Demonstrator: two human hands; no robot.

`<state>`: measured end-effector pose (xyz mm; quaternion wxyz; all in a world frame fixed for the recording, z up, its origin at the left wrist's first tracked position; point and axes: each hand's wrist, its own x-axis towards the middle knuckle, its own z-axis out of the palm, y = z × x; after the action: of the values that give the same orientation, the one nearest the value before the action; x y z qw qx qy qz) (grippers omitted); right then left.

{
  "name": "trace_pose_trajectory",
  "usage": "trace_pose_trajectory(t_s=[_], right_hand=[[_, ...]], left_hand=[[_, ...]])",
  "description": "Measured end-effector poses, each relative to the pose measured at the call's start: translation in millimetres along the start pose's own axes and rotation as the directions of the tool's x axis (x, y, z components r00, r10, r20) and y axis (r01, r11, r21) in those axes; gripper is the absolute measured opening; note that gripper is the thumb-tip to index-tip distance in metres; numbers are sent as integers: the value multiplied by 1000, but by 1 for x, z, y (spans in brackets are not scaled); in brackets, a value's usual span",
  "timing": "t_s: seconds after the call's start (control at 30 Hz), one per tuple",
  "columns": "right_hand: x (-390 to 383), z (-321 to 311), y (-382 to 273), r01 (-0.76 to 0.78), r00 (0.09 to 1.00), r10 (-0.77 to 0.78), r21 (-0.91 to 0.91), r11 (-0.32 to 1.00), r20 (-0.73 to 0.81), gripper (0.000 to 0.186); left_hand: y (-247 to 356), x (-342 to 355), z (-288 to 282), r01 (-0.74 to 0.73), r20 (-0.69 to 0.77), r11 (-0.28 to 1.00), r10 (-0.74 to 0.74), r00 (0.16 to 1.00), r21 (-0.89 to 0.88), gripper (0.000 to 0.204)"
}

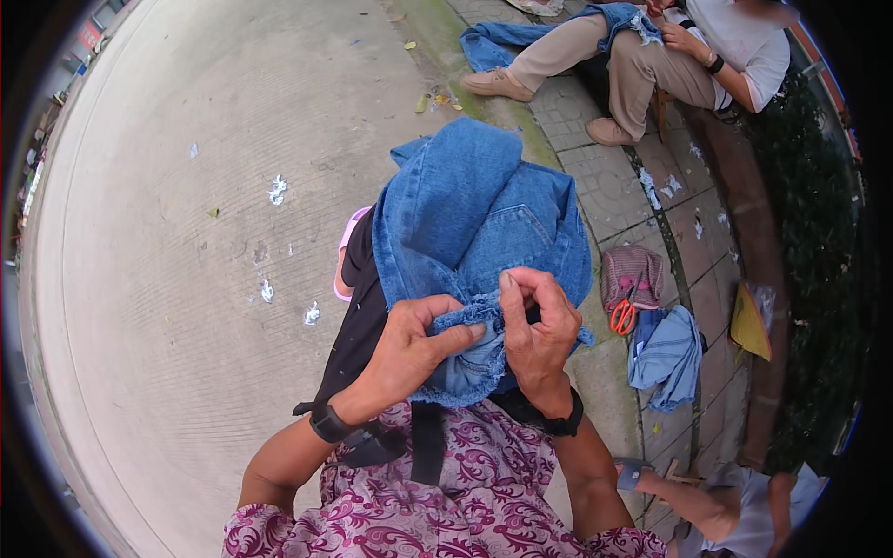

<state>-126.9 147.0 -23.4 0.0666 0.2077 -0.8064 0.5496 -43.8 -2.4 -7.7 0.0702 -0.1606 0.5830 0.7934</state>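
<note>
Denim garment (465, 191) bunched on lap | visible edge (486, 312) already frayed, remainder hidden | left hand (414, 339) pinching edge | right hand (544, 337) alongside, grip unclear

Soft, even daylight; fisheye-bent edges

We logged an outdoor spot in soft daylight: finely grooved concrete roadway (167, 353) on the left, mossy green edge strip (451, 56), patterned paving tiles (600, 200) on the right, then brown border ledge (755, 223) and dark green hedge (811, 232).
</note>
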Motion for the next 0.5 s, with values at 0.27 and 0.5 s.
trace_pose_trajectory(t_s=[0.27, 0.5], right_hand=[[24, -44, -23, 279, 896, -273, 35, 960, 349, 16], [24, -31, -19, 553, 733, -358, -201, 808, 579, 16]], left_hand=[[1, -3, 4, 18, -29, 993, -22, 999, -115, 12], [-12, 0, 0, -113, -65, 984, 123, 990, 139, 15]])
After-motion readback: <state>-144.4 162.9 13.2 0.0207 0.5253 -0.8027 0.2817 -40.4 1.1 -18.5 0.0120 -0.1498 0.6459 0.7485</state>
